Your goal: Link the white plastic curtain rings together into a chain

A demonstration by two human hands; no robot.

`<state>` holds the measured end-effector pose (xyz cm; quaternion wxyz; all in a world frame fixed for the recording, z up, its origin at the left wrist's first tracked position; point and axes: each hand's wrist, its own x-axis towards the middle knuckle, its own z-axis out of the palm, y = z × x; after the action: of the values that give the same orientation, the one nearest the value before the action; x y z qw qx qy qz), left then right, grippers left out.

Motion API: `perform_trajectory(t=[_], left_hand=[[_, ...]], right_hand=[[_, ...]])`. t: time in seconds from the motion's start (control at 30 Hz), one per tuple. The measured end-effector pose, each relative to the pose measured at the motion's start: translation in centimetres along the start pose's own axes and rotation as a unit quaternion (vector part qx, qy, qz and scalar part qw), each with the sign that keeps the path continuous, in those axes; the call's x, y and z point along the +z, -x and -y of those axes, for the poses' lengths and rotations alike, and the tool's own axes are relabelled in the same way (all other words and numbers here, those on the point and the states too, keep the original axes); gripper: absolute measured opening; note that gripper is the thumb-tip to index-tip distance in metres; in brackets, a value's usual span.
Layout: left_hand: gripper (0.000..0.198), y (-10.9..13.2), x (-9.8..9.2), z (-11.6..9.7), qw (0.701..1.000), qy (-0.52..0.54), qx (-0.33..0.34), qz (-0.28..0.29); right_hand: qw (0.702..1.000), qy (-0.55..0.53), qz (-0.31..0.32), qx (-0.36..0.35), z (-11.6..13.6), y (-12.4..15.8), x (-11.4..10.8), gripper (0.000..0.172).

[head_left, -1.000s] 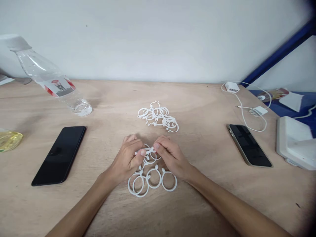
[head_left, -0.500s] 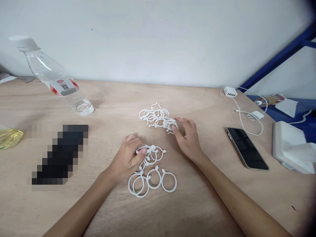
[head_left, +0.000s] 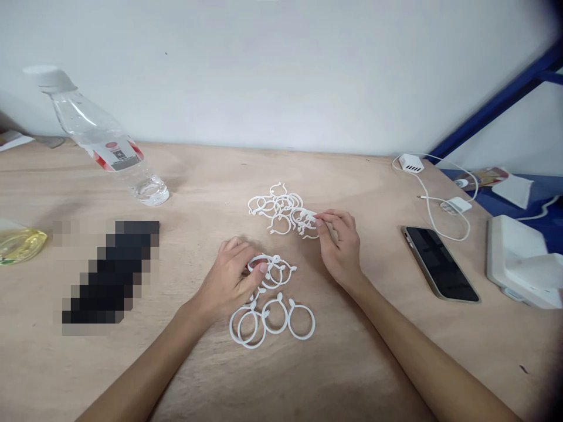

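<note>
A chain of linked white plastic rings (head_left: pixel 272 305) lies on the wooden table (head_left: pixel 308 375) in front of me. My left hand (head_left: pixel 233 278) is closed, pinching the upper end of that chain between thumb and fingers. Farther back sits a loose pile of white rings (head_left: pixel 281 211). My right hand (head_left: pixel 341 246) is at the pile's right edge, thumb and forefinger pinched on one white ring there.
A clear water bottle (head_left: pixel 99 140) stands at the back left, a blurred dark phone (head_left: pixel 112 269) lies left, a yellow item (head_left: pixel 20 243) at the left edge. To the right are a phone (head_left: pixel 440 264), white chargers with cable (head_left: pixel 431 187) and a white box (head_left: pixel 521 258).
My right hand left the chain near my left hand, reached back to the loose pile and pinched a ring at its edge. My left hand stayed on the chain.
</note>
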<state>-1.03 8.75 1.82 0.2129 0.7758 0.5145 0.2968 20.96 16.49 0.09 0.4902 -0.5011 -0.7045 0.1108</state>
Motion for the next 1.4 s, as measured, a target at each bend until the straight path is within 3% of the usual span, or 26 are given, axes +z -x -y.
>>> perform_trajectory(t=[0.2,0.43,0.7,0.8,0.9,1.0,1.1,1.27,1.4], left_hand=[[0.028,0.1,0.0,-0.1,0.999,-0.033,0.002,-0.006],[0.023,0.2,0.3,-0.3,0.996,-0.084,0.013,0.001],[0.022,0.3,0.3,-0.4,0.996,-0.093,0.009,-0.003],[0.022,0.3,0.4,-0.4,0.996,-0.093,0.012,-0.003],[0.02,0.3,0.4,-0.4,0.996,-0.088,0.016,-0.006],[0.02,0.3,0.3,-0.6,0.996,-0.087,0.015,-0.013],[0.019,0.3,0.3,-0.8,0.995,-0.093,0.019,-0.014],[0.04,0.4,0.3,-0.5,0.997,-0.074,0.025,-0.012],[0.06,0.4,0.1,-0.3,0.998,-0.044,0.038,0.002]], right_hand=[[0.997,-0.019,-0.039,0.06,-0.2,0.5,-0.1,0.027],[0.981,-0.066,0.021,0.183,0.4,-0.6,-1.0,0.029],[0.959,-0.017,0.216,0.184,0.5,-2.5,-3.6,0.028],[0.951,0.026,0.254,0.174,0.5,-2.9,-4.5,0.027],[0.952,0.025,0.249,0.178,0.5,-3.3,-5.4,0.023],[0.964,-0.039,0.166,0.202,1.0,-3.5,-5.7,0.02],[0.949,-0.155,0.097,0.256,2.4,-2.8,-5.0,0.023],[0.89,-0.281,0.184,0.31,5.8,-0.1,-2.6,0.041],[0.89,-0.27,0.202,0.305,6.8,1.5,-1.4,0.033]])
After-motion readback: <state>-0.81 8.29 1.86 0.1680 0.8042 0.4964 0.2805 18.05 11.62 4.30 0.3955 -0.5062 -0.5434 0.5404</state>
